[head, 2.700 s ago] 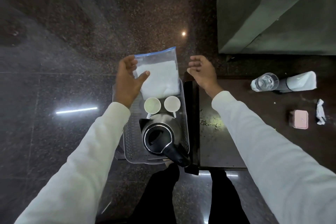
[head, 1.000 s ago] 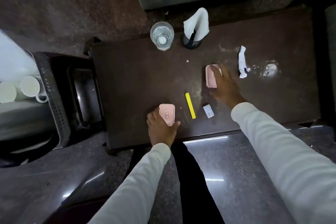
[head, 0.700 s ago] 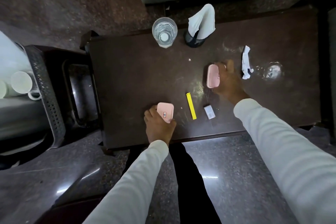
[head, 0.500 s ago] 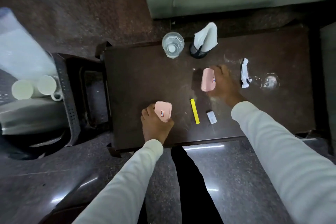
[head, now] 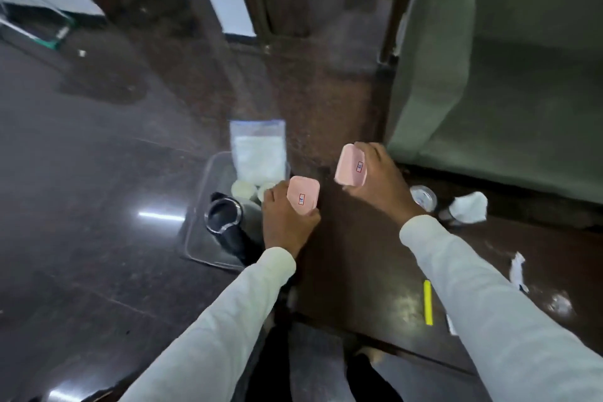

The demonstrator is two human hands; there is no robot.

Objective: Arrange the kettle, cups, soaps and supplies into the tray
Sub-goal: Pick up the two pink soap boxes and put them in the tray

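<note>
Dark polished stone floor (head: 81, 173), brown table (head: 359, 271), green sofa (head: 489, 91) behind.

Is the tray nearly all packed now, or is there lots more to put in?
Partly packed. The kettle, two cups and a plastic bag already sit in the tray. In hand: the left hand holds one pink soap, the right hand the other pink soap, neither in the tray yet. Left on the table: a yellow stick and small white bits.
</note>
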